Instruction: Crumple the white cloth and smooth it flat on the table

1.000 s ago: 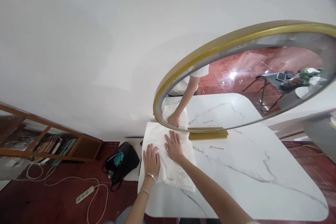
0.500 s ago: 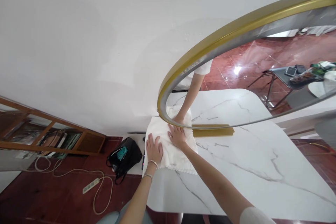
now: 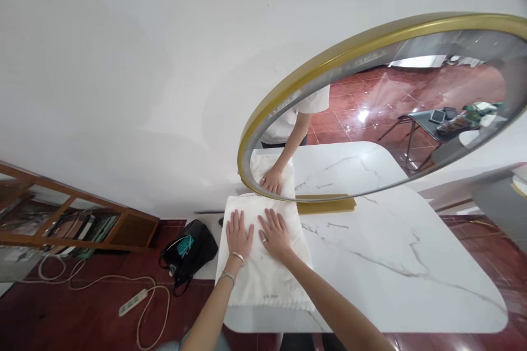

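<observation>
A white cloth (image 3: pixel 267 279) with a scalloped edge lies spread on the left end of the marble-patterned table (image 3: pixel 382 241). Small dark lettering shows near its front edge. My left hand (image 3: pixel 239 237) rests palm down on the cloth, its fingers extended. Beside it, my right hand (image 3: pixel 274 236) also presses flat on the cloth with fingers spread, a ring on one of them. Neither hand grips anything. Two bracelets circle my left wrist.
A round gold-framed mirror (image 3: pixel 341 49) stands on a gold base (image 3: pixel 325 207) just beyond the cloth and reflects an arm. A black bag (image 3: pixel 200 252) is left of the table. A power strip (image 3: pixel 133 302) lies on the red floor, near a wooden cabinet (image 3: pixel 134 227).
The cloth's front edge now reaches nearer to me, and its lettering has come into view. My right hand has moved back toward me with it. The camera view has shifted slightly.
</observation>
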Available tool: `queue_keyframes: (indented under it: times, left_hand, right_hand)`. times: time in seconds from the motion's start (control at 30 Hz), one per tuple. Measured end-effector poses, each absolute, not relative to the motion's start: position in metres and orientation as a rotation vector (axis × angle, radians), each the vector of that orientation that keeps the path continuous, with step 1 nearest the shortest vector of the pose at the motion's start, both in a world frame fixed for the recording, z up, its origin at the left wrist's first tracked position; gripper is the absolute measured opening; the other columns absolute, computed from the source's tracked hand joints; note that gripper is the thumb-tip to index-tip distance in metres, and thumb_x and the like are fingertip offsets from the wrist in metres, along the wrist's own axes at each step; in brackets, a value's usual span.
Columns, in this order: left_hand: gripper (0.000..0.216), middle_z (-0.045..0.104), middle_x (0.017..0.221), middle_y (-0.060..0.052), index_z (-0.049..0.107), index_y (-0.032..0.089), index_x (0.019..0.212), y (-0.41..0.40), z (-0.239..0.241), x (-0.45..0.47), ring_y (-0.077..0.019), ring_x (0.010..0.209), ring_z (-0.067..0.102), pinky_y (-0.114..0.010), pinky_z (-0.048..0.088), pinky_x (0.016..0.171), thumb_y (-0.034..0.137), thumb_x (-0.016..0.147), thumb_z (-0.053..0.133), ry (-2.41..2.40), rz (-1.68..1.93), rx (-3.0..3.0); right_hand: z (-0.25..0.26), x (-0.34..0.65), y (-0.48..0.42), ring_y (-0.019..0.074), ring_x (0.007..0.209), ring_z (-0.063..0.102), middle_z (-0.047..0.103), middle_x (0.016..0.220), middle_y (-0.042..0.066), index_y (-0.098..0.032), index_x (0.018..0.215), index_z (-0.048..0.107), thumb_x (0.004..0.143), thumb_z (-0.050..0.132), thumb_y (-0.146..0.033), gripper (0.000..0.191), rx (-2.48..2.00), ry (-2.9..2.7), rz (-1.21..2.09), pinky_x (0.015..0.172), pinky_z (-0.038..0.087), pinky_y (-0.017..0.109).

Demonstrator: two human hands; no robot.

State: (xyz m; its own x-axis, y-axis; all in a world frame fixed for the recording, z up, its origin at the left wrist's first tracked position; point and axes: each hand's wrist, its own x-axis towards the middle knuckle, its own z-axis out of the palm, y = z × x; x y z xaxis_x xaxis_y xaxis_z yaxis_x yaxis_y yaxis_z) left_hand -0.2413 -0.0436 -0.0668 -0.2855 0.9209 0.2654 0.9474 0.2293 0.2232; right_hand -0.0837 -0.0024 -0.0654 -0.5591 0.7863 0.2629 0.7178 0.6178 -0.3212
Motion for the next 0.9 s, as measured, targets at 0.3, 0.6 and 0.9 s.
queue_keyframes:
  times: [0.3, 0.6, 0.9]
  left_hand:
    - [0.058, 0.034, 0.15, -0.012, 0.038, 0.015, 0.14, 0.014, -0.054, -0.261, -0.0272, 0.14, 0.027, -0.046, 0.025, 0.112, 0.041, 0.089, 0.042, -2.439, -0.413, -1.858]
    - [0.057, 0.032, 0.15, -0.014, 0.038, 0.014, 0.141, -0.008, -0.055, -0.253, -0.0276, 0.141, 0.025, -0.047, 0.023, 0.113, 0.041, 0.091, 0.041, -2.44, -0.438, -1.855]
    - [0.051, 0.031, 0.151, -0.01, 0.033, 0.024, 0.145, -0.173, -0.055, -0.187, -0.027, 0.14, 0.026, -0.05, 0.024, 0.112, 0.035, 0.094, 0.035, -2.439, -0.459, -1.63]
  right_hand:
    - [-0.057, -0.105, 0.049, 0.0276, 0.136, 0.032, 0.038, 0.148, 0.01, -0.024, 0.14, 0.043, 0.095, 0.036, -0.041, 0.049, -1.326, -2.437, 0.353, 0.112, 0.02, 0.045]
    - [-0.06, -0.099, 0.041, 0.0268, 0.138, 0.028, 0.035, 0.149, 0.01, -0.023, 0.138, 0.045, 0.095, 0.037, -0.04, 0.047, -1.277, -2.418, 0.287, 0.113, 0.02, 0.045]
    - [-0.063, -0.072, -0.04, 0.0267, 0.143, 0.015, 0.025, 0.154, 0.009, -0.024, 0.143, 0.037, 0.095, 0.04, -0.034, 0.049, -1.135, -2.471, 0.304, 0.113, 0.02, 0.048]
